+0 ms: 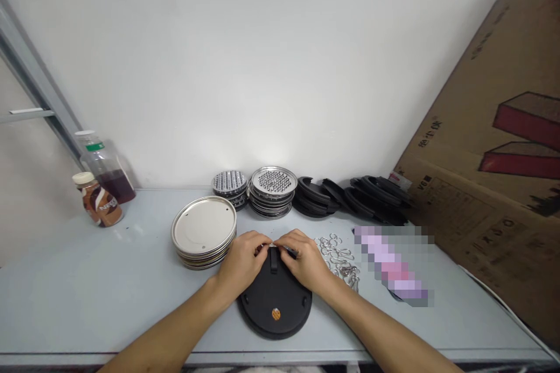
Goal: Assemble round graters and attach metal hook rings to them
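A black round plate (280,294) with a round orange sticker, a raised strip and small pegs lies flat on the table near its front edge. My left hand (245,259) and my right hand (301,253) meet over its far end. Both hands are closed in a pinch on a small silvery metal piece (272,245), mostly hidden by the fingertips. Right of my right hand lie several loose bent-wire clips (339,256). Close to my left hand stands a stack of round metal lids (204,224) with small holes.
Along the wall stand stacked metal grater discs (274,180), smaller grater discs (230,182) and black ring-shaped parts (376,195). Two bottles, one of brown drink (101,204) and one of dark liquid (116,183), are at left. A blurred purple object (391,265) and a large cardboard box (494,157) occupy the right.
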Demonstrator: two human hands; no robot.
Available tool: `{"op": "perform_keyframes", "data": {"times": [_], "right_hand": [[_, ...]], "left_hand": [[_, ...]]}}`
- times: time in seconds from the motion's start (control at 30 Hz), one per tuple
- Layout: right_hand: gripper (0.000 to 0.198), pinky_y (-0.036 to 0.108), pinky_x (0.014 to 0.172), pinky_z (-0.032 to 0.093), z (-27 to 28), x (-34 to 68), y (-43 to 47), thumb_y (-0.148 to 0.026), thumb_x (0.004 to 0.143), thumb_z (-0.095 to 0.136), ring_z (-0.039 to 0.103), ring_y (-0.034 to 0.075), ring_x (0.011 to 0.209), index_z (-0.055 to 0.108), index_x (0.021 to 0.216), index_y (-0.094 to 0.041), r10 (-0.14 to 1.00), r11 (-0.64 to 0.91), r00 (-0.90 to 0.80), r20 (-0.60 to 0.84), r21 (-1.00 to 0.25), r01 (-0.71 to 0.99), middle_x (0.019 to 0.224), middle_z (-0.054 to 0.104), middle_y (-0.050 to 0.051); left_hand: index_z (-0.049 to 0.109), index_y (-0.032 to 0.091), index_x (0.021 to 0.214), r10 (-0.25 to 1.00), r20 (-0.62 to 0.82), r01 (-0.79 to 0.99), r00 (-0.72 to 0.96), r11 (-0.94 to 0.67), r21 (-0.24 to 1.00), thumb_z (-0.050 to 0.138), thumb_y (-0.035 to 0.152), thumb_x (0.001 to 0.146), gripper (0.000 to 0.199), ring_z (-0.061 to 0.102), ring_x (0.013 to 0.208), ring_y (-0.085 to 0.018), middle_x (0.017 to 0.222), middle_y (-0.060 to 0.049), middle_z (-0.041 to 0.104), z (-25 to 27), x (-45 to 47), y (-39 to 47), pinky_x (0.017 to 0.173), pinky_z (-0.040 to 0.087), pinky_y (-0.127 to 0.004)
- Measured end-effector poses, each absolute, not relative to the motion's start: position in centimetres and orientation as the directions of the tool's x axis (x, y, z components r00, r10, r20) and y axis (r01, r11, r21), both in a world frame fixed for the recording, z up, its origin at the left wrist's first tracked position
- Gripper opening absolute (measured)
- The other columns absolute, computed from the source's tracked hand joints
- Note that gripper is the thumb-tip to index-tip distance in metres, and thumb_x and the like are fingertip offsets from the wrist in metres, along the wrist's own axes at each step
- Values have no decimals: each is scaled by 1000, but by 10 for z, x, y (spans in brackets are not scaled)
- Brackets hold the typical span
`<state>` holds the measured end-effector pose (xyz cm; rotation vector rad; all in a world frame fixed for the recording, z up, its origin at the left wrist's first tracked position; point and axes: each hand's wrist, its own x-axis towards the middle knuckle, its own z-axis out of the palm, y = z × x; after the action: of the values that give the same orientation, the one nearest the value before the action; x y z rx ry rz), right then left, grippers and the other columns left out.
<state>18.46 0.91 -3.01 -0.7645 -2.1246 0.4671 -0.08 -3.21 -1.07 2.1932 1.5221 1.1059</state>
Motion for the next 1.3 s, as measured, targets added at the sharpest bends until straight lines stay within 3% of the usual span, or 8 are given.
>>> {"op": "perform_keyframes", "data": {"times": [0.57,1.3], "right_hand": [[34,37,77,55,-32,182,10,0,78,55,63,22,84,76,91,-23,643,764,-483,595,-547,342,84,73,5],[29,29,69,51,-36,177,8,3,73,55,63,19,74,72,78,-20,690,724,-446,570,-530,442,74,66,3]], "left_hand": [[75,18,85,890,429,739,151,-390,549,60,2,82,22,68,80,-20,85,-5,75,-11,1,-33,74,52,-30],[78,20,80,891,437,747,127,-376,549,63,2,80,23,70,77,-19,81,-4,77,-15,3,-31,73,52,-29]]}}
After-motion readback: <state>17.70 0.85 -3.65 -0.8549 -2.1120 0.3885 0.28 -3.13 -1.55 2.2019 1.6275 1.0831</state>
